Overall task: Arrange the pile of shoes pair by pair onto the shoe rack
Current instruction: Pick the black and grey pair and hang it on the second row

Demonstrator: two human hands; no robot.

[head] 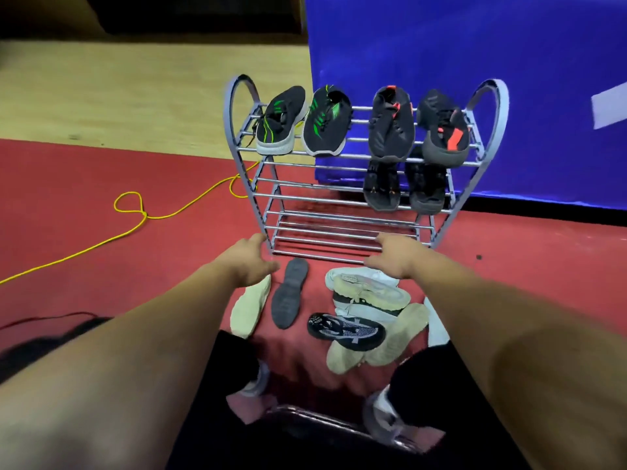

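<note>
Lying sole-up, dark shoe (289, 293) toe toward rack (342, 228)

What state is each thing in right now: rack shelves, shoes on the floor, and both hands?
Shoe rack: upright; lowest shelf bare.
Green-striped pair: top shelf, left.
Red-accented pair: top shelf, right.
Black pair: second shelf, right.
Dark shoe: on floor, sole up.
Cream shoe: on floor, sole up.
Black-and-white shoe: on floor, on its side.
Pale shoe pile: heaped, unsorted.
Left hand: open, empty.
Right hand: open, empty.
</note>
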